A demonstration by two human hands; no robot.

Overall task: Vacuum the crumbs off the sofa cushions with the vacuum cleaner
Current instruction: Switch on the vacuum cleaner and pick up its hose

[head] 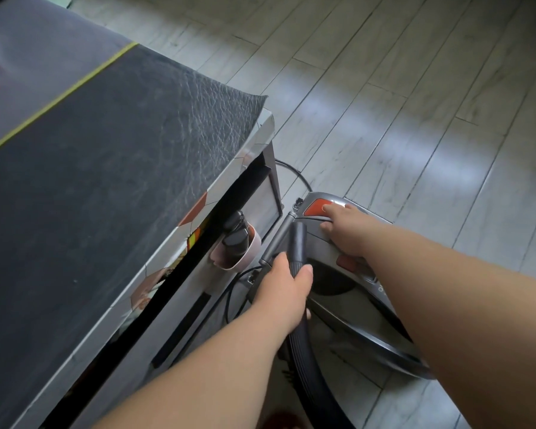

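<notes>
Floor [415, 88], one: pale grey planks, spreading ahead of and to the right of both our hands.

Surface [106, 165], one: a low grey table to the left of our left hand, topped with one dark textured mat [155, 119] with a yellow edge line.

Vacuum cleaner [347, 292], one: a grey canister body standing on the floor directly under our hands, just beside the end of the surface. We count two orange-red buttons on its top; the farther, larger button [317, 207] lies under the fingertips of our right hand.

Hose [300, 345], one: black and ribbed, curving from below our left hand toward us, ending in a dark tube.

Cord [294, 174], one visible: thin and black, lying on the floor beyond our right hand.

Holder [239, 243], one: a small pink cup fixed to the end of the surface, left of our left hand, with a dark object in it.

Left hand [285, 286], one: wrapped tight around the hose's tube end.

Right hand [347, 230], one: fingers spread loosely, resting flat on the vacuum cleaner's top, gripping nothing.
</notes>
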